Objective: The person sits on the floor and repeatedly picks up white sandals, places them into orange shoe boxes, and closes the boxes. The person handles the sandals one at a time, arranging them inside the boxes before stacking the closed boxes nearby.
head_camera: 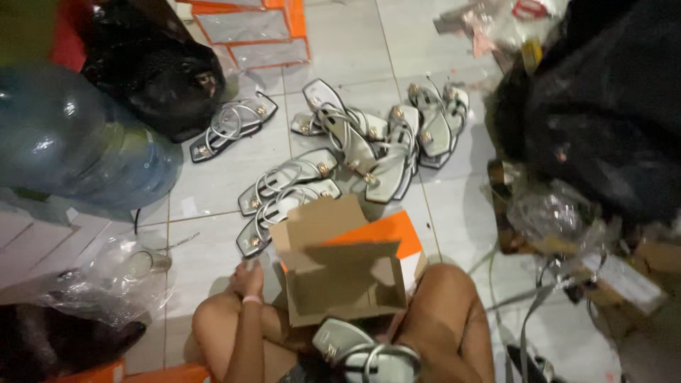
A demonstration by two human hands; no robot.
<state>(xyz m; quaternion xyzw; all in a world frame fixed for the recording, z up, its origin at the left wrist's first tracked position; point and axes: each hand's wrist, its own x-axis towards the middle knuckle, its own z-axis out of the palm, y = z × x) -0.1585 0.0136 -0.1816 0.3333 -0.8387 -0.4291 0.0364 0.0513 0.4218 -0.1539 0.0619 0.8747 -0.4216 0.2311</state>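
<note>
I sit on a tiled floor with my knees up. An open cardboard shoe box with an orange outside rests between my legs, flaps raised. My left hand, a pink band on its wrist, is low beside the box's left side, just below the toe of a silver strappy sandal; its fingers are too blurred to read. Another silver sandal lies in my lap below the box. My right hand is out of view. Several more silver sandals lie scattered on the tiles ahead.
A large blue water bottle lies at left, with a black bag behind it. Orange box lids sit at the top. Clear plastic wrap is by my left knee. Black bags, plastic and straps crowd the right.
</note>
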